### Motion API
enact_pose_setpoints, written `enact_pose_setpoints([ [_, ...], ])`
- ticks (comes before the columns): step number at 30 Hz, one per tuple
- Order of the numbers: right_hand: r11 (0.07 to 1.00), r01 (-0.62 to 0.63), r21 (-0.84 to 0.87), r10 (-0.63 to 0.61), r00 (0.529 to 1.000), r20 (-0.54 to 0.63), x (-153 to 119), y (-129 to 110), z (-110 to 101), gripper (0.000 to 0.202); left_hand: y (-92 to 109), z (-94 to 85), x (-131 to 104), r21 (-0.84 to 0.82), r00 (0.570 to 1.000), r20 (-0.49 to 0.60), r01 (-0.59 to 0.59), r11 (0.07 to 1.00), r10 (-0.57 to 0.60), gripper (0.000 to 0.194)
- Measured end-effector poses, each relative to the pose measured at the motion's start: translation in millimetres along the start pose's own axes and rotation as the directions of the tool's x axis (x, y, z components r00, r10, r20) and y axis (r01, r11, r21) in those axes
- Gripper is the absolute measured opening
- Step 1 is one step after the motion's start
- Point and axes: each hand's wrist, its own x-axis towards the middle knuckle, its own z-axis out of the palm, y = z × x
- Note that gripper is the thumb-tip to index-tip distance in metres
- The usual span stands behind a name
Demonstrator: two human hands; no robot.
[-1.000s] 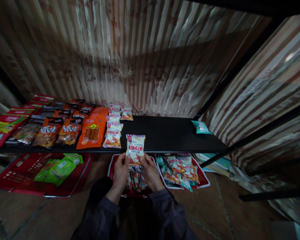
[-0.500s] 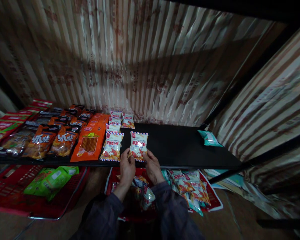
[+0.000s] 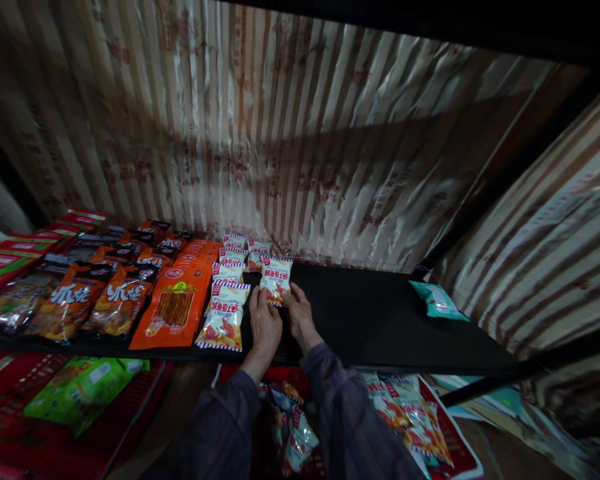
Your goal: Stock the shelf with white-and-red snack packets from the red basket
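On the black shelf (image 3: 360, 320), both hands (image 3: 283, 321) hold a snack packet (image 3: 276, 277).

Dim light with soft glare on the striped sheeting (image 3: 300, 153), a broad shadow band, and edges stretched and dark.

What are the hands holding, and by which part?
A white snack packet: left hand and right hand grip its lower part, one at each side.
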Motion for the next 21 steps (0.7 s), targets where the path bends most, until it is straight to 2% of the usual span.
enact_pose_setpoints([
  [8,0.983,0.142,-0.116,-0.144,0.989,-0.013,24,12,13,0.040,-7,15.5,19,0.021,0.999,-0.026,-0.038,0.999,0.038,0.050],
  [13,0.963,0.191,-0.190,-0.199,0.980,-0.021,41,19,16,0.034,-11,25.9,28,0.032,0.999,-0.004,-0.044,0.999,0.044,0.053],
  [21,0.935,0.256,-0.244,-0.243,0.966,0.083,65,27,20,0.034,-17,37.2,41,0.058,1.000,-0.003,-0.021,0.998,0.021,0.056],
])
